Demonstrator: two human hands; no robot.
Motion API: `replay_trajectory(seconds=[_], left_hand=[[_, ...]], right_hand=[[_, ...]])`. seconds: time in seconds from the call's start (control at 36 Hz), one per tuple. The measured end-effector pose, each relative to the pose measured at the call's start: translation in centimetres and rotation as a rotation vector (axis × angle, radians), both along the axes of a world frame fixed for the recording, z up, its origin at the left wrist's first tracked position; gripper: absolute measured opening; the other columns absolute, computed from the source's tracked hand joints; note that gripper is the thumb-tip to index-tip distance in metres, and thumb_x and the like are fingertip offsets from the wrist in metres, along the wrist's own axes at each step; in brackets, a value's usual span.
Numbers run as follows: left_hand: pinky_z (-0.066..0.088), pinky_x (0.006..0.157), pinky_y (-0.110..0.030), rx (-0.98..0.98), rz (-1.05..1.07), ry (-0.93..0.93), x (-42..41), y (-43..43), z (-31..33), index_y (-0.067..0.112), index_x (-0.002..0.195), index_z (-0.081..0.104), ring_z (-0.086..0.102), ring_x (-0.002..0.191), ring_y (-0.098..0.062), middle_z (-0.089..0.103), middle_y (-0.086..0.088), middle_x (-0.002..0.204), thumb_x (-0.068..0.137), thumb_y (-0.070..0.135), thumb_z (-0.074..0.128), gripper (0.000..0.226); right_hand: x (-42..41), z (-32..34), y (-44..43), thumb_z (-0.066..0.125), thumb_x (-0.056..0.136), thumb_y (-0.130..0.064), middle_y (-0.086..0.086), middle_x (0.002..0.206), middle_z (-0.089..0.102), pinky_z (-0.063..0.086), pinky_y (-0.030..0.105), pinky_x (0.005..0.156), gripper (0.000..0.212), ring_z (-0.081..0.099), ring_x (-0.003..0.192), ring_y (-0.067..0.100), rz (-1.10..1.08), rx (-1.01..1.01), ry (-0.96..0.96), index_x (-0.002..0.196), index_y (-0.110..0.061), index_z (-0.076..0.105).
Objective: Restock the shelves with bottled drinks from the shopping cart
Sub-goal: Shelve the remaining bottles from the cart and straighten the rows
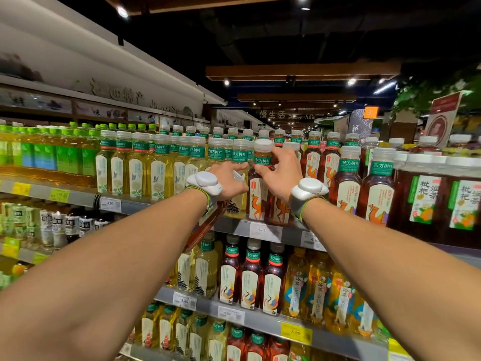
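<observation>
My right hand grips the neck of a red-brown tea bottle with a white cap and a camel label. The bottle stands upright at the front of the top shelf. Just to its left, my left hand holds a second red-brown bottle. That bottle is tilted, its cap up by my fingers and its body hanging below my wrist in front of the shelf edge. Both wrists carry white sensor bands. The shopping cart is out of view.
Yellow-green tea bottles fill the top shelf to the left, and more red tea bottles stand to the right. Lower shelves hold rows of red and yellow drinks behind price tags. The aisle runs on behind.
</observation>
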State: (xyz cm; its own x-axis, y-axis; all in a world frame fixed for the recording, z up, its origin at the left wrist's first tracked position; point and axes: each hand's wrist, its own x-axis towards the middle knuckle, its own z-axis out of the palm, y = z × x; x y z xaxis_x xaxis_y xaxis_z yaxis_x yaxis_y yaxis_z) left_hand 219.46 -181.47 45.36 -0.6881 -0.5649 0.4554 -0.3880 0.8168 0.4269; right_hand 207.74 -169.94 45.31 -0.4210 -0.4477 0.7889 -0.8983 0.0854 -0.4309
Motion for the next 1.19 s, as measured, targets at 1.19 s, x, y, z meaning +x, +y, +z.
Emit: replay_trajectory(seconds=[1.19], left_hand=[[0.056,0.086,-0.058,0.863,-0.143,0.452,1.4,3.3,6.6,0.010,0.144,0.043,0.069,0.104,-0.037,0.062,-0.017,0.132,0.082,0.084,0.028,0.098]], right_hand=[[4.2,-0.2,2.8,0.082,0.074,-0.049,-0.008,0.076,0.074,0.054,0.036,0.066,0.031,0.068,0.069,0.009,0.357,0.126,-0.252,0.087,-0.022,0.076]])
